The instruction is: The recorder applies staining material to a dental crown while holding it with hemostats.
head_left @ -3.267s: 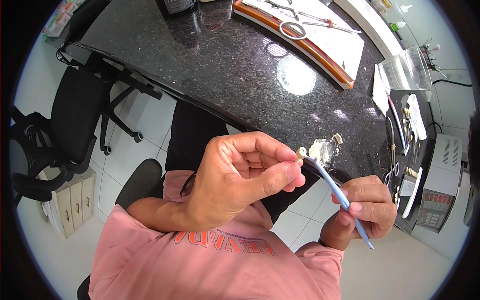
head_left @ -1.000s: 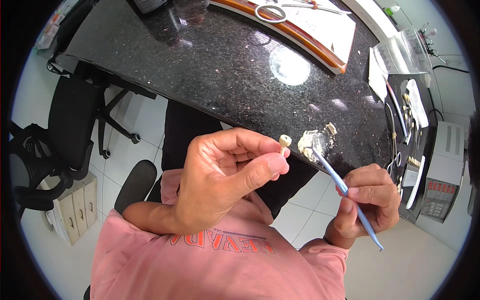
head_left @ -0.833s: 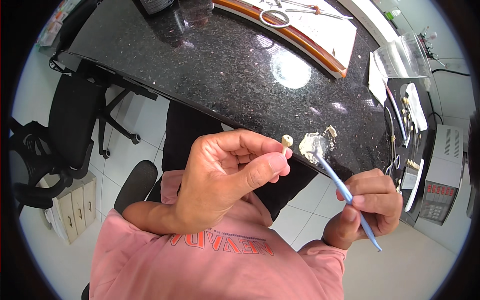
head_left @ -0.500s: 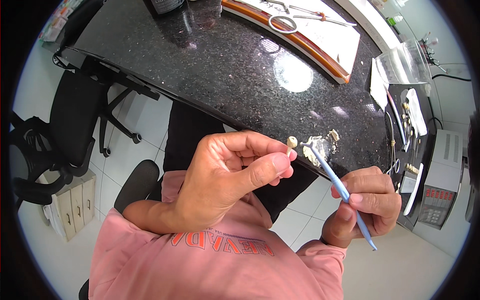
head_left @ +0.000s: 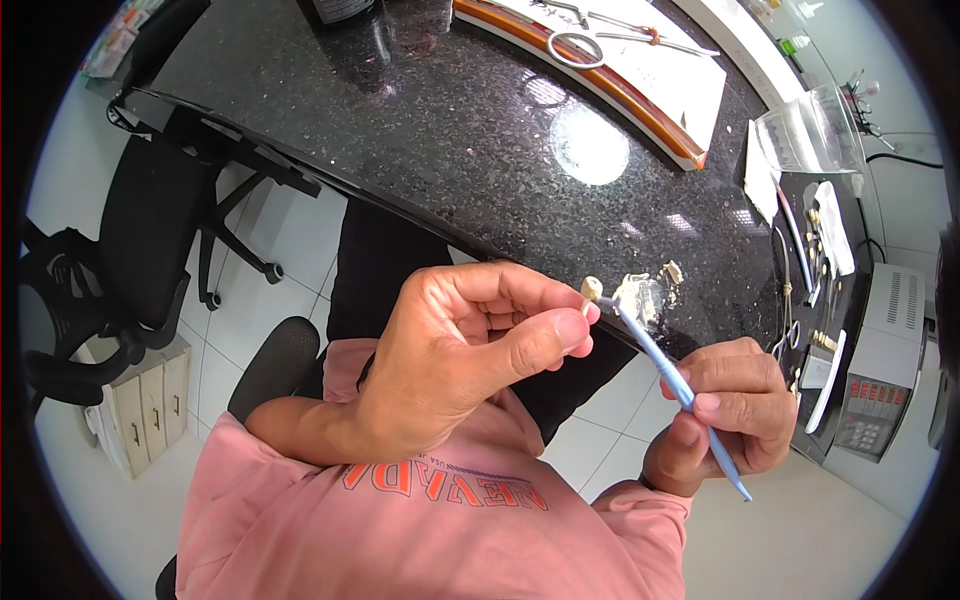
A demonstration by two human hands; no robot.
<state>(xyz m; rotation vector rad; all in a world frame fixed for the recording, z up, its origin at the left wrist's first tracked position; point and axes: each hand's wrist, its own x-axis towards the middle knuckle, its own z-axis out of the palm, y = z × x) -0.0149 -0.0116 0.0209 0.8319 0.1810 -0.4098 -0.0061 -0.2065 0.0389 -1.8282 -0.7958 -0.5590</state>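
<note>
Between thumb and forefinger, my left hand (head_left: 470, 350) pinches the thin stem of a small beige tooth-like piece (head_left: 591, 288). Its rounded head sticks up above my fingertips. My right hand (head_left: 735, 405) grips a slim blue carving tool (head_left: 668, 370) like a pen. The tool's thin tip reaches the side of the beige head; whether it touches or sits just beside it, I cannot tell. Behind the tip, at the counter's near edge, lies a clear sheet smeared with beige paste (head_left: 640, 298), with crumbs (head_left: 672, 272) of the same colour beside it.
On the black speckled counter (head_left: 430, 150) lies an orange-edged board (head_left: 640, 110) with metal forceps (head_left: 575, 50). At the right stand a clear plastic cup (head_left: 815, 135), several small beige pieces (head_left: 815, 230) and a grey control box (head_left: 875, 360). A black office chair (head_left: 150, 215) is at the left.
The blue tool's tip has come down against or next to the beige head. My left hand has shifted slightly right with the piece, whose head has turned a little.
</note>
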